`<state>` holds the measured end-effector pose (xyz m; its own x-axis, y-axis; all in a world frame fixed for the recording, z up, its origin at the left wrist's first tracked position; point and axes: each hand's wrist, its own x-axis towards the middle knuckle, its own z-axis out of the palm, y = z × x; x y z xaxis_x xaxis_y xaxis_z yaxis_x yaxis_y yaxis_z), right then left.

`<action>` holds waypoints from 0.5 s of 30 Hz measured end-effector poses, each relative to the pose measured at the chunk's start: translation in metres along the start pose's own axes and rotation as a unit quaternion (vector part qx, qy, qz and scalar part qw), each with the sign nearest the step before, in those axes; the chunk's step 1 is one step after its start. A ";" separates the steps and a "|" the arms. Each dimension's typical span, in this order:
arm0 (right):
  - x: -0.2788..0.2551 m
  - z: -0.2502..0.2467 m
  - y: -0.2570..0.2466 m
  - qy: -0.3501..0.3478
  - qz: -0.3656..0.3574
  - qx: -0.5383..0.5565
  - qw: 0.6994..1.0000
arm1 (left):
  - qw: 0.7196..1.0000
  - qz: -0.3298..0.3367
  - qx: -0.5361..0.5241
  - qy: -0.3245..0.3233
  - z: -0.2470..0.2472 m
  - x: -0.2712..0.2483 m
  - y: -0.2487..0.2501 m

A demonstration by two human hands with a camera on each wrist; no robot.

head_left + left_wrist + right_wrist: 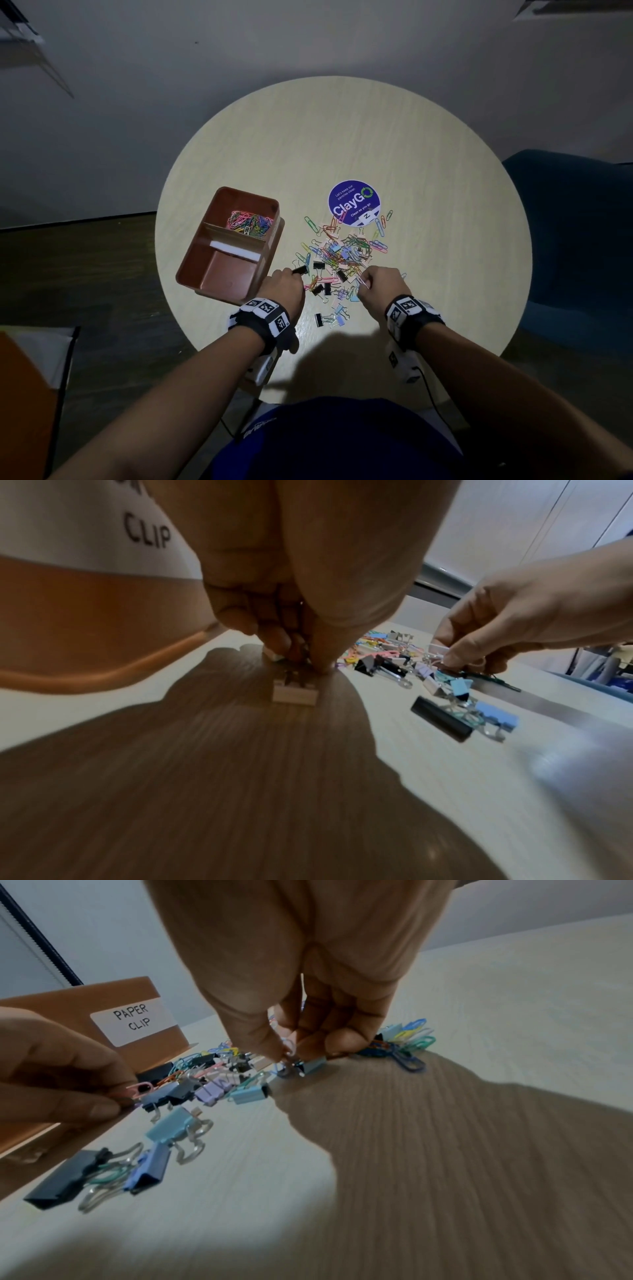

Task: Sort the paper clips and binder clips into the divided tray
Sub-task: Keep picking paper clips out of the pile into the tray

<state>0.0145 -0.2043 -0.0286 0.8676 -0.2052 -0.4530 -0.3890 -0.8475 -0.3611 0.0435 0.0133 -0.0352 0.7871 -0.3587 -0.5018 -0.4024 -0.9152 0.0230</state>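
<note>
Pale wood-grain round table (342, 137) has bare surface across its far half. Near its left edge sits the brown divided tray (191, 270); its far compartment holds paper clips (248, 224), its near one looks bare. Just right of it spreads the mixed clip pile (342, 253). Left hand (286, 282) pinches a pale binder clip (295, 695) by its handles, fingertips together. Right hand (382, 282) pinches a paper clip (287, 1046) at the pile's near edge.
</note>
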 end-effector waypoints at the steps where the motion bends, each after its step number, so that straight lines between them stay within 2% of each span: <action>1: 0.001 0.001 -0.001 0.002 -0.001 -0.004 1.000 | 1.000 -0.001 0.006 -0.004 0.000 -0.001 0.001; 8: 0.007 0.009 -0.004 0.002 -0.050 -0.112 0.992 | 1.000 -0.004 0.007 -0.022 0.001 0.002 0.001; 15: 0.009 0.004 -0.009 -0.033 -0.041 -0.143 0.988 | 1.000 0.002 0.005 -0.029 0.000 0.000 0.001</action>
<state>0.0247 -0.1963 -0.0325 0.8673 -0.1056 -0.4864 -0.2060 -0.9657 -0.1577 0.0433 0.0126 -0.0356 0.7570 -0.3508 -0.5513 -0.4099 -0.9120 0.0175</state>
